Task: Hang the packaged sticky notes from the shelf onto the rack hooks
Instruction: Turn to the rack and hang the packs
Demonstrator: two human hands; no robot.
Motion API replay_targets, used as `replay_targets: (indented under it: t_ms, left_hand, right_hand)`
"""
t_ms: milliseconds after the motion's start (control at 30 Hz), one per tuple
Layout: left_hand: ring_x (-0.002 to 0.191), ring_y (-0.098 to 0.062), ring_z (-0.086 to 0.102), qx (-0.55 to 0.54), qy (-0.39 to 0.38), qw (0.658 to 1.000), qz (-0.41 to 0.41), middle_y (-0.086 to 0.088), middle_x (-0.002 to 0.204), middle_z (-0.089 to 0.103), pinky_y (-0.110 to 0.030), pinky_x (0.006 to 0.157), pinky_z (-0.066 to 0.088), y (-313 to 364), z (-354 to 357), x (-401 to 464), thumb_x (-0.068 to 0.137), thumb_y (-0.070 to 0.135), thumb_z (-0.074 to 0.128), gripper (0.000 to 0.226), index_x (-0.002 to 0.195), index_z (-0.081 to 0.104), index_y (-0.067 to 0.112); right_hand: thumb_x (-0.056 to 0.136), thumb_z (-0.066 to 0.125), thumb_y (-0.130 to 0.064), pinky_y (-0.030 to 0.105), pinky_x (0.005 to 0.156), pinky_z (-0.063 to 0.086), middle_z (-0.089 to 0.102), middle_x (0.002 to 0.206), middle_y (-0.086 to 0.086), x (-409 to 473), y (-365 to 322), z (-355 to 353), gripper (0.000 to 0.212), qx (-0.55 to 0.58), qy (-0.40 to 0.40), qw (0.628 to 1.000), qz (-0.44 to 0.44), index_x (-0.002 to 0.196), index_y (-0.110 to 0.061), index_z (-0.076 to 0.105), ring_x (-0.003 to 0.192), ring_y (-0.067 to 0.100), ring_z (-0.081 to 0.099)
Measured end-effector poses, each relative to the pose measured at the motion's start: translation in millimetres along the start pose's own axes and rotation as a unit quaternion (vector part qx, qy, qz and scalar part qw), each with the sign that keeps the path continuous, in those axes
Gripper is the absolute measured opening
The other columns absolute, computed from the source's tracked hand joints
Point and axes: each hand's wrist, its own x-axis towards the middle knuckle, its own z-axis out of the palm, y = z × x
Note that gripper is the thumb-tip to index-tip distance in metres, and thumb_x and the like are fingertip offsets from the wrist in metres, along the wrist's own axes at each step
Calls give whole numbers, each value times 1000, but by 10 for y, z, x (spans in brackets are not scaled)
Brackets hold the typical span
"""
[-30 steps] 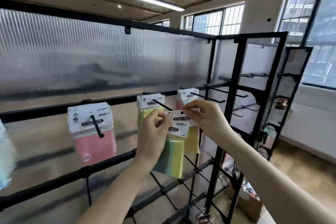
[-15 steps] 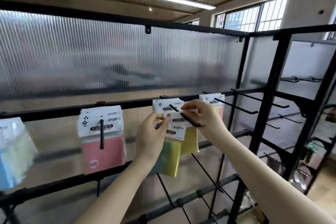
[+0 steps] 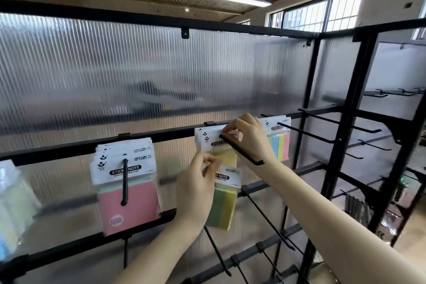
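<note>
A green and yellow sticky note pack (image 3: 223, 208) hangs from my left hand (image 3: 197, 188), which pinches its white header card just below the middle hook (image 3: 242, 152). Higher up, my right hand (image 3: 247, 137) pinches the header of a yellow sticky note pack (image 3: 211, 143) that sits far back on that black hook, against the rack's crossbar (image 3: 69, 148). The hook's tip sticks out in front of my right wrist.
A stack of pink packs (image 3: 128, 205) fills the hook to the left, and a striped pack (image 3: 279, 145) hangs to the right. Pale packs (image 3: 11, 203) show at the far left edge. Bare hooks (image 3: 327, 122) jut out on the right and on the lower bar (image 3: 267, 221).
My right hand has slid a pack back along the middle hook to the crossbar. My left hand has dropped lower with the green and yellow pack. The camera moved closer and to the left.
</note>
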Motion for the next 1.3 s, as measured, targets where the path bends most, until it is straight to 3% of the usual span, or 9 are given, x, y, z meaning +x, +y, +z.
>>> replay_targets:
  t_ms: [100, 200, 267, 367, 433, 600, 833, 1067, 1300]
  left_hand:
    - [65, -7, 57, 38, -65, 997, 9, 9, 74, 64, -22, 56, 43, 45, 166, -100, 92, 30, 54, 15, 89, 64, 19]
    - [77, -5, 60, 13, -104, 994, -18, 14, 81, 65, -27, 68, 50, 168, 376, -188, 95, 20, 53, 14, 88, 63, 27]
    - [80, -1, 62, -16, -121, 992, -17, 16, 84, 67, -22, 72, 50, 315, 521, -215, 96, 16, 50, 22, 88, 62, 32]
    - [82, 0, 63, -71, -131, 989, -14, 13, 86, 68, -13, 71, 48, 568, 743, -219, 96, 7, 48, 31, 90, 62, 34]
    - [82, -3, 64, -111, -129, 985, -24, 10, 86, 69, -16, 71, 49, 739, 903, -226, 97, 9, 48, 26, 93, 64, 29]
    - [75, -5, 64, -153, -74, 985, 15, 11, 81, 69, -12, 63, 45, 1096, 1199, -213, 93, 25, 54, 12, 90, 65, 27]
    - [90, 10, 56, -84, -76, 993, 17, 18, 89, 64, -2, 75, 38, 1221, 1497, 45, 87, 29, 64, 8, 92, 64, 23]
    - [88, 5, 56, -42, -47, 998, 29, 11, 86, 63, -4, 78, 39, 1108, 1685, 99, 89, 22, 64, 6, 89, 63, 17]
    - [80, 1, 58, -49, -18, 998, 33, 14, 81, 62, -31, 72, 54, 1153, 1721, 141, 89, 18, 65, 13, 82, 60, 28]
  right_hand:
    - [91, 60, -12, 33, 90, 40, 53, 107, 5, -89, 41, -100, 20, -7, 9, 1000, -3, 111, -9, 66, 107, 26, 49]
    - [92, 55, -6, 23, 78, 44, 50, 101, -6, -335, 140, -328, 17, 31, 44, 999, -9, 105, -8, 66, 90, 16, 56]
    - [93, 55, -14, 26, 70, 48, 57, 92, -8, -581, 194, -568, 12, 28, 14, 999, -29, 95, -14, 66, 78, 13, 57]
    - [91, 49, -43, 33, 71, 55, 63, 91, -12, -870, 243, -937, 27, -25, -58, 998, -13, 101, -22, 64, 80, 9, 62]
    - [89, 59, -39, 28, 76, 55, 66, 94, -11, -969, 303, -1154, 24, 6, -71, 997, 33, 108, -25, 63, 85, 4, 64]
    - [84, 71, -22, 4, 63, 43, 68, 86, -12, -995, 481, -1606, 15, 63, 24, 996, 51, 98, -25, 67, 73, -9, 59]
    - [84, 69, -13, 10, 61, 46, 68, 79, -15, -791, 859, -1756, 20, 181, 34, 981, 54, 82, -31, 62, 77, -3, 64]
    - [84, 70, -7, 12, 67, 49, 67, 77, -14, -647, 1122, -1661, 21, 210, 13, 977, 36, 79, -26, 64, 75, -4, 63]
    - [84, 68, -1, 9, 62, 45, 66, 69, -11, -543, 1285, -1664, 22, 264, -1, 964, 21, 76, -21, 64, 64, -4, 60]
